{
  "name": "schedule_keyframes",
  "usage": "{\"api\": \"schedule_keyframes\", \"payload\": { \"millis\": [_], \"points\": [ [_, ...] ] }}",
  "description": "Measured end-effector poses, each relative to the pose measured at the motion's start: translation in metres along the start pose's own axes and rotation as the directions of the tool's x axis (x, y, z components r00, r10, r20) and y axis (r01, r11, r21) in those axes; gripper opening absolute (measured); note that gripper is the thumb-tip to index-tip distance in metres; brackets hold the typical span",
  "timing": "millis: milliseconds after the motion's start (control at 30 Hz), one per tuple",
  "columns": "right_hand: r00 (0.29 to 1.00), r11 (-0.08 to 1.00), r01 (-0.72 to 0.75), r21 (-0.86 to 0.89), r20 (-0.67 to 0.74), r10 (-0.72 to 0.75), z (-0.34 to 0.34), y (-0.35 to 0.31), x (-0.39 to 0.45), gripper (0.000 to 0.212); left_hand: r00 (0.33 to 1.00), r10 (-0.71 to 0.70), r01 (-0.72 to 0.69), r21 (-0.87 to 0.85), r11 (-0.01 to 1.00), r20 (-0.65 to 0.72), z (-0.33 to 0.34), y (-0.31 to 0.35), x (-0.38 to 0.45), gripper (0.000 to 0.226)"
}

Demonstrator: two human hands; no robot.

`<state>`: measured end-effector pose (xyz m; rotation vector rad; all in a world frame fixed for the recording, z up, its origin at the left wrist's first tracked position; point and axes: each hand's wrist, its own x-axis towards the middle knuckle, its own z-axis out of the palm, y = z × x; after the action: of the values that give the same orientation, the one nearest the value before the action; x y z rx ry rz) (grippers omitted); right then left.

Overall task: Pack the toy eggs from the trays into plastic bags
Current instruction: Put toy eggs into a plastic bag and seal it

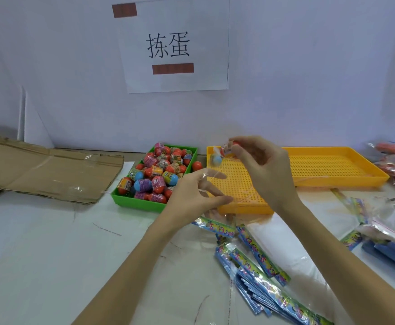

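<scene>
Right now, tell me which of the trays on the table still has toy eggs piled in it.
The green tray, left of the hands, is piled with toy eggs. The two yellow trays, and, show mostly bare perforated floors.

White paper sign (173,45) on the wall — "拣蛋" in black.

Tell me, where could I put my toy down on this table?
Bare table lies in front of the cardboard and green tray. The yellow tray has bare floor on its right. The right, with bag packs, is crowded.
</scene>
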<state>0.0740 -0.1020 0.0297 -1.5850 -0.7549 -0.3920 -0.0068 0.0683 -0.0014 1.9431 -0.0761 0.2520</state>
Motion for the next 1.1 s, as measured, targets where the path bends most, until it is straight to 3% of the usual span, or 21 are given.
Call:
{"api": "schedule_keyframes", "payload": {
  "millis": [100,233,433,600,767,967,1100],
  "points": [
    [0.995,0.979,0.080,-0.185,0.074,-0.068,0.004,-0.001,-0.002,0.019,0.999,0.048,-0.048,-0.001,0.999,-0.004,0.001,-0.001,0.001,0.057],
    [0.990,0.975,0.091,-0.204,0.129,-0.066,0.004,-0.002,-0.003,0.015,0.999,-0.010,0.007,-0.050,0.999,-0.045,0.002,-0.004,0.002,0.079],
    [0.987,0.980,0.037,-0.196,0.158,-0.006,0.003,-0.002,-0.005,0.009,0.998,0.058,-0.059,-0.022,0.998,-0.015,0.001,0.001,0.001,0.034],
    [0.983,0.987,0.006,-0.158,0.180,0.023,0.003,-0.005,-0.003,0.011,0.991,0.108,-0.108,0.013,0.994,-0.082,-0.001,0.004,0.000,0.029],
    [0.947,0.992,-0.057,-0.112,0.310,0.089,0.000,-0.005,-0.002,0.024,0.961,0.205,-0.188,0.104,0.977,-0.186,0.002,-0.001,-0.001,0.025],
    [0.930,0.995,-0.098,-0.033,0.354,0.103,-0.002,-0.007,-0.002,0.013,0.859,0.452,-0.277,0.522,0.806,-0.242,0.001,0.000,-0.001,0.032],
    [0.905,0.995,-0.081,-0.066,0.413,0.101,0.003,-0.013,-0.005,0.013,0.858,0.433,-0.288,0.439,0.851,-0.276,0.002,0.003,-0.001,0.019]
  ]
}}
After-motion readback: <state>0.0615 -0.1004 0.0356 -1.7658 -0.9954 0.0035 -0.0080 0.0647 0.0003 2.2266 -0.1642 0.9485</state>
